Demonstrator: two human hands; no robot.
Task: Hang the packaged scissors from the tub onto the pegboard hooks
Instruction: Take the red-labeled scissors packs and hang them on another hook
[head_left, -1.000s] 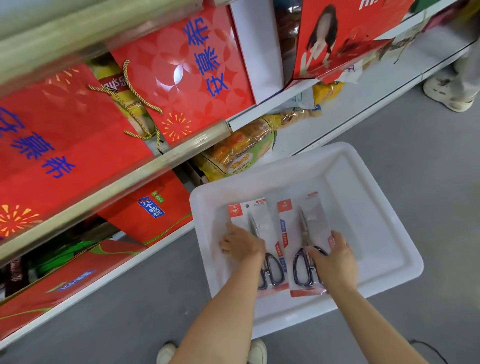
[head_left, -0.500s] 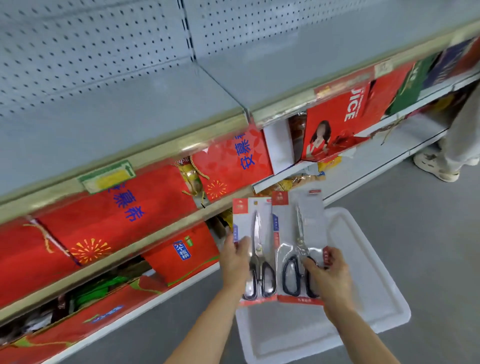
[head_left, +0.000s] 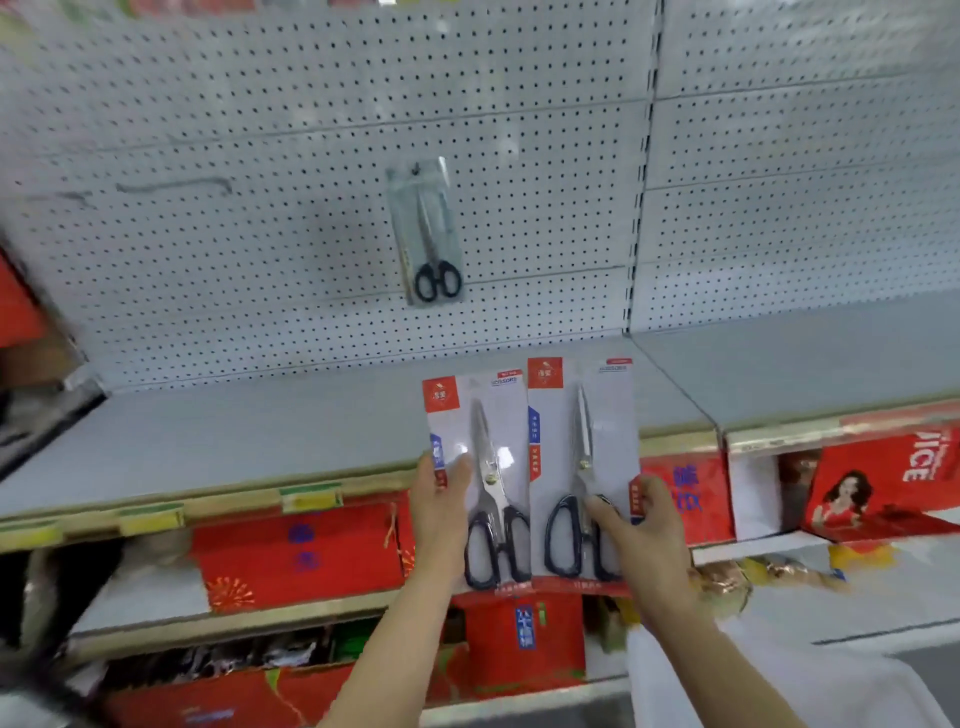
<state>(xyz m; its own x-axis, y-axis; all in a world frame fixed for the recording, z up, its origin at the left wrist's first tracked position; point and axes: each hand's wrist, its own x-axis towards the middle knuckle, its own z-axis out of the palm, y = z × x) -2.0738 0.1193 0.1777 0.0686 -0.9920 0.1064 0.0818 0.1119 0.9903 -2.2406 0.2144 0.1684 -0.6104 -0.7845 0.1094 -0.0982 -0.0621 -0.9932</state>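
Observation:
My left hand (head_left: 441, 512) grips one packaged scissors (head_left: 480, 467) by its left edge, held upright. My right hand (head_left: 641, 535) grips a second packaged scissors (head_left: 584, 457) at its lower right, right beside the first. Both cards are white with a red corner label and hold black-handled scissors. They are in front of the grey shelf, below the white pegboard (head_left: 311, 156). One package of scissors (head_left: 428, 234) hangs on the pegboard above my left hand. An empty hook (head_left: 176, 186) sticks out at the left. A corner of the white tub (head_left: 779, 686) shows at the lower right.
A grey shelf board (head_left: 234, 436) runs under the pegboard. Red gift boxes (head_left: 301, 551) fill the shelves below it. A dark upright strip (head_left: 641, 182) divides the pegboard into two panels.
Both hands lifted the two packages out of the tub and up to shelf height. The view swung up from the tub to the pegboard.

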